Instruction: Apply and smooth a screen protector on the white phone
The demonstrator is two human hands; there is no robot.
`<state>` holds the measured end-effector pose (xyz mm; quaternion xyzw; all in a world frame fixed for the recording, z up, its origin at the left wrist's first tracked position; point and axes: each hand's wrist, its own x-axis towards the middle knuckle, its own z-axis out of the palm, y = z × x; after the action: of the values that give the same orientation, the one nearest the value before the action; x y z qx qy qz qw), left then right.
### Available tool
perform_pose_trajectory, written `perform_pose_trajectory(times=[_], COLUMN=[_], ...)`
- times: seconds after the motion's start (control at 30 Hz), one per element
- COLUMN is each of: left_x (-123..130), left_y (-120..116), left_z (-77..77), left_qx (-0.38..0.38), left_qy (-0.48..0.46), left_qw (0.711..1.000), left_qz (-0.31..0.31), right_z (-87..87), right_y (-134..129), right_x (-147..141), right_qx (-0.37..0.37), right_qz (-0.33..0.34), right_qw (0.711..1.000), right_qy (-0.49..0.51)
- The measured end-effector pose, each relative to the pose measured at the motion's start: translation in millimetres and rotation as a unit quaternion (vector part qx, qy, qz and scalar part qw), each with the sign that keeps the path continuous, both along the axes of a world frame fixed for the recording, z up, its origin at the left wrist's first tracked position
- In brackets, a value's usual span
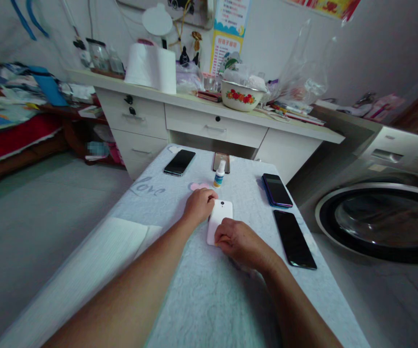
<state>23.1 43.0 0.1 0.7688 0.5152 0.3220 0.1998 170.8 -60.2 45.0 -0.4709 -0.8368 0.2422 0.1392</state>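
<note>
A white smartphone (220, 211) lies back up on the cloth-covered table, its camera at the far end. My left hand (199, 205) holds it by the upper left edge, fingers closed there. Over the phone's lower part, my right hand (237, 240) is closed with the fingertips pressed together against the back. Whatever those fingers hold, if anything, is hidden. Just beyond the phone stands a small spray bottle (219, 175) with a white cap. Behind the bottle lies a brownish phone or phone case (221, 162); which one, I cannot tell.
One black phone (180, 162) lies at the table's far left. To the right are stacked phones (277, 190) and a larger black phone (295, 239). A white cloth or paper sheet (96, 251) covers the left side. Beyond stands a desk (190, 116); a washing machine (386, 154) is at right.
</note>
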Motion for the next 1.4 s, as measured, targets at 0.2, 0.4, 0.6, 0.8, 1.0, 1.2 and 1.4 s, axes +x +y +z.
perform_pose_trajectory(times=[0.2,0.4,0.6,0.8,1.0,1.2,1.4], left_x=[0,0,0,0,1,0,0], left_y=[2,1,2,1,0,1,-1], left_z=[-5.0,-3.9,-5.4,-3.4,-1.9,-1.2,1.4], left_qx=[0.009,0.005,0.009,0.005,0.004,0.004,-0.001], left_qy=[-0.006,-0.009,-0.014,-0.009,0.0,0.002,0.002], left_qw=[1.0,1.0,1.0,1.0,1.0,1.0,1.0], left_qz=[-0.002,0.0,-0.002,0.0,0.001,0.0,0.002], right_z=[-5.4,-4.8,-0.6,3.3,5.3,9.5,14.9], right_y=[-1,-1,-3,-5,-5,-6,-6], right_x=[-7,-14,-11,-7,-3,0,2], right_qx=[0.016,0.02,-0.011,-0.018,-0.024,-0.033,-0.039], right_qz=[-0.008,0.001,0.001,-0.001,-0.004,-0.012,-0.019], right_qw=[1.0,1.0,1.0,1.0,0.999,0.998,0.997], right_qy=[0.015,0.008,-0.004,-0.015,-0.036,-0.047,-0.059])
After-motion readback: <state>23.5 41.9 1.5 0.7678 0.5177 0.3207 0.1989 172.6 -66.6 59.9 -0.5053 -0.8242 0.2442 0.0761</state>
